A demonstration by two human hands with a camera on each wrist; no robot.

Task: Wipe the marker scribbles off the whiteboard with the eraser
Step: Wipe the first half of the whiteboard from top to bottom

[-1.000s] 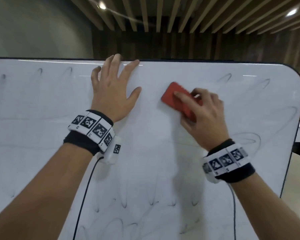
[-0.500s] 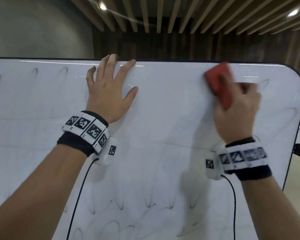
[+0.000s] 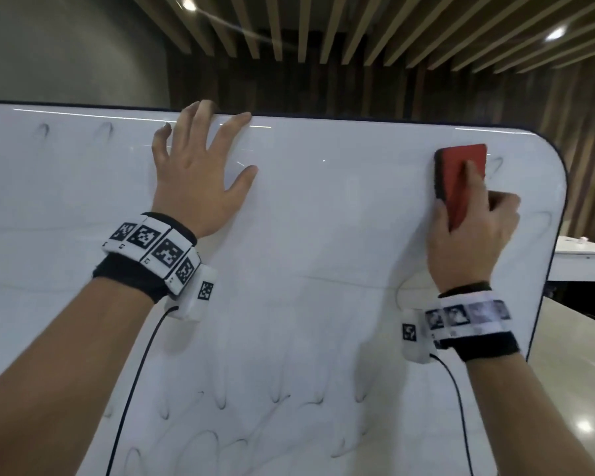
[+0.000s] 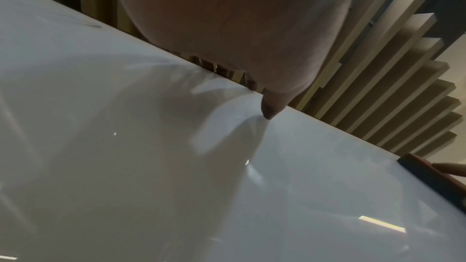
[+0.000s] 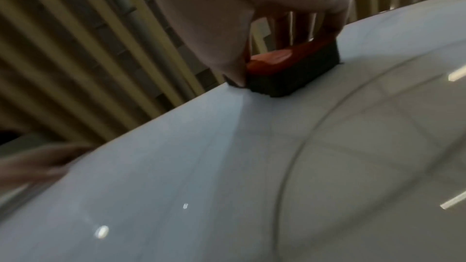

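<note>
- Since half a second ago, eraser [image 3: 461, 176] shifted right toward whiteboard [image 3: 323, 269] far right corner.
- Right hand [image 3: 471, 242] fingers clamped round eraser, felt flat on board.
- Left hand [image 3: 196, 176] fingers spread, flat near top edge.
- Faint scribbles [image 3: 220, 400] low; slatted ceiling [image 3: 323, 29] beyond.

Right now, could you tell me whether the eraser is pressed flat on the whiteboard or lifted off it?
Flat on it: the eraser's dark felt meets the whiteboard with no gap; the right hand grips it.

Head camera faces the upright whiteboard [image 3: 289, 235] at arm's length, tilted up toward the slatted ceiling [image 3: 323, 29]. Each wrist camera skims the board from very close, looking toward its top edge; all three views share board and ceiling slats.
</note>
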